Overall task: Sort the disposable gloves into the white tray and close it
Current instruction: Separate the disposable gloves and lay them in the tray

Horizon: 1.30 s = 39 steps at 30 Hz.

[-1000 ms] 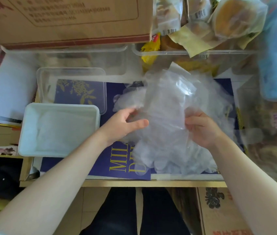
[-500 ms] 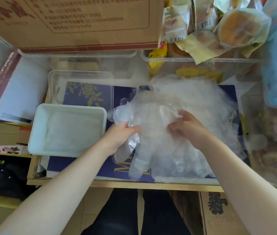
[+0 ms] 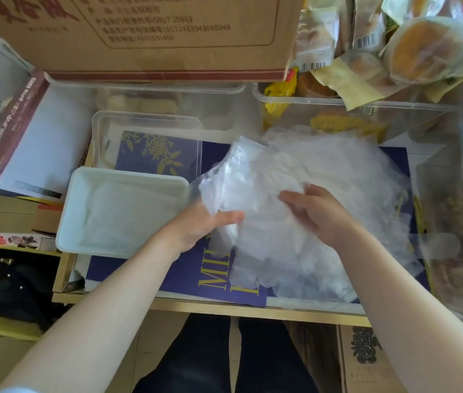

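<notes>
Gloves (image 3: 324, 199) lie in a loose, see-through heap on the blue mat (image 3: 184, 276), just right of the white tray (image 3: 128, 177), which already holds a thin layer of them. The left hand (image 3: 196, 228) grips the heap's left edge, thumb curled over the film and pinching a bunch; the right hand (image 3: 318, 214) rests on top with fingers bent into the pile, though whether they truly clamp a glove I cannot tell.

The film is thin, crinkly and slippery, and the sheets cling together. A pull could drag more than intended, so stragglers may trail over the tray's rim or slide off the table's front edge, which the heap already reaches. Anything left draped on the rim would likely stop the lid (image 3: 145, 131) from seating. That lid, clear and rigid, lies just behind the tray. The tray is a shallow, round-cornered rectangle of matte plastic.
</notes>
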Available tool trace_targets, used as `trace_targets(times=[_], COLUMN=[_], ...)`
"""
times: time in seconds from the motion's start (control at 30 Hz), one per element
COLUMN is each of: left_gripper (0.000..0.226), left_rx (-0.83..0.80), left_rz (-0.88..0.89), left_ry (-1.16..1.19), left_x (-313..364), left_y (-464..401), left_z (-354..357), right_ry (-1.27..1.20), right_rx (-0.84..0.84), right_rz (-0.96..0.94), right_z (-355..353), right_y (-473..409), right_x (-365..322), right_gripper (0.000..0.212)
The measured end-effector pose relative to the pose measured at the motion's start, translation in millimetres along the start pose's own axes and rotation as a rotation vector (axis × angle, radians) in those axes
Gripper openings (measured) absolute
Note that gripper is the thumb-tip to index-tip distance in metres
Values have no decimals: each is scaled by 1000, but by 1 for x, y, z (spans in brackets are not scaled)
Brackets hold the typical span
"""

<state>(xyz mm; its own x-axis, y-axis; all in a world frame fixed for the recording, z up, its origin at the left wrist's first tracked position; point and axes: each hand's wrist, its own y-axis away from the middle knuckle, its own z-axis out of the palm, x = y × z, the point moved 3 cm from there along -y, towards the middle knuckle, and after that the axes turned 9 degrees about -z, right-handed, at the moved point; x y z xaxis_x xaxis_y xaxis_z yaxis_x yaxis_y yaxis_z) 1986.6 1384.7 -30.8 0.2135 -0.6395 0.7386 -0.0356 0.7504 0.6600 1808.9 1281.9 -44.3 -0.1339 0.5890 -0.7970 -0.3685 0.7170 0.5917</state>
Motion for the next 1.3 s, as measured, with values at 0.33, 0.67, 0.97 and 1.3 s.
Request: trace_targets(times=[0.33, 0.67, 0.97, 1.3], left_gripper=[88, 25, 18, 19], left_rx=[-344, 167, 181, -7], left_rz=[-73, 129, 179, 63], left_ry=[-19, -546, -475, -544], left_x=[26, 33, 39, 34], left_y=[-9, -29, -27, -24], left_z=[-11, 4, 2, -8], right_ry=[192, 179, 326, 265], right_rx=[-218, -284, -178, -8], right_rz=[-117, -81, -205, -96], right_z=[-24, -20, -10, -17], right_y=[8, 12, 11, 8], right_x=[-13, -18, -30, -29], right_gripper=[16, 20, 31, 28])
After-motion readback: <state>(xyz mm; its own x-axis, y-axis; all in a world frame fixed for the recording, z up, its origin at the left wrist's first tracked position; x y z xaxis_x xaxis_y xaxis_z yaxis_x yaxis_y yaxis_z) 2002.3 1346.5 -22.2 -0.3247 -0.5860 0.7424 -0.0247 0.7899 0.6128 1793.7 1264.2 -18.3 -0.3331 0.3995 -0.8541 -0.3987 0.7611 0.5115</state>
